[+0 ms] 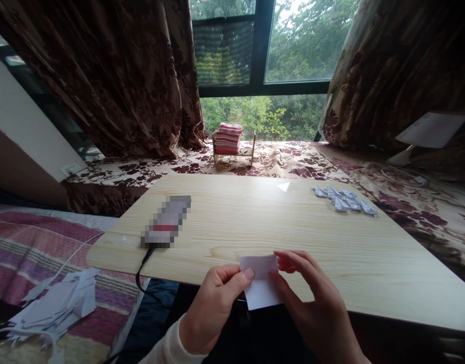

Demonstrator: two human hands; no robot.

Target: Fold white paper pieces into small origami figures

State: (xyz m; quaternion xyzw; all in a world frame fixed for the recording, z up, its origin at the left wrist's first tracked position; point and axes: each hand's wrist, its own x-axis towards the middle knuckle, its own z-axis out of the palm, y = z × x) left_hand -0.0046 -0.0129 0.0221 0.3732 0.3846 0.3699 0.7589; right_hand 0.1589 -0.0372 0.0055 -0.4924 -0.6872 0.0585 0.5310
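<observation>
A small white piece of paper [261,285] is held up at the near edge of the wooden table [232,217]. My left hand [213,308] pinches its left side, thumb on the front face. At the right side, my right hand [316,298] has its thumb and index finger closed on the paper's edge, the other fingers bent loosely. Folded paper pieces [344,198] lie in a group at the table's far right. One white paper triangle [283,186] rests near the back edge.
A blurred-out device [166,222] with a black strap [143,270] lies at the table's left. Cut paper strips [61,301] are piled on the striped bed [114,283]. Behind the table, a small wooden rack [234,157] holds folded red-and-white cloths [228,139]. A lamp [431,131] stands at right.
</observation>
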